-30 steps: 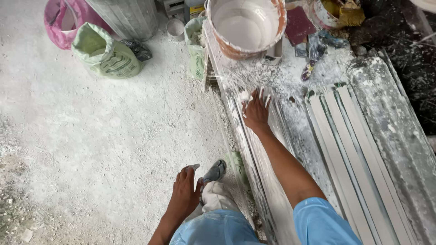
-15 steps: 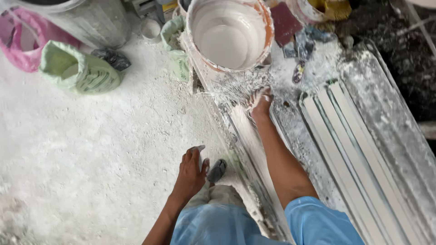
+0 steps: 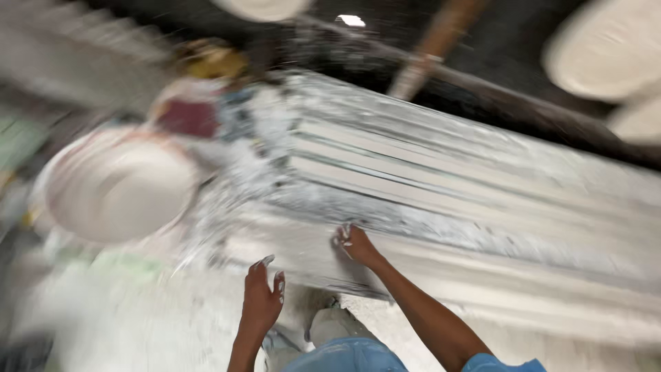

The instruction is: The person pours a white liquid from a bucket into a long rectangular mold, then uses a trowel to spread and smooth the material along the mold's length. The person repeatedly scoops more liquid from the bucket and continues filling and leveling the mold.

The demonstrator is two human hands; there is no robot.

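The view is blurred by head motion. My right hand (image 3: 354,244) presses on the near edge of a long white plaster moulding (image 3: 441,200) that runs off to the right. Its fingers are bent against the wet white surface. My left hand (image 3: 263,296) hovers just short of the moulding's near edge, fingers apart and dusted white, holding nothing. A large bucket of white plaster (image 3: 120,186) stands to the left of both hands.
The floor (image 3: 138,324) below the moulding is covered in white powder. A wooden handle (image 3: 430,48) leans at the back. Pale round shapes (image 3: 606,48) sit at the upper right, too blurred to name. My blue-clad knees (image 3: 351,355) are at the bottom.
The view has swung sharply, so the moulding now lies across the frame and the bucket sits at the left. My left hand has lifted off the floor toward the moulding.
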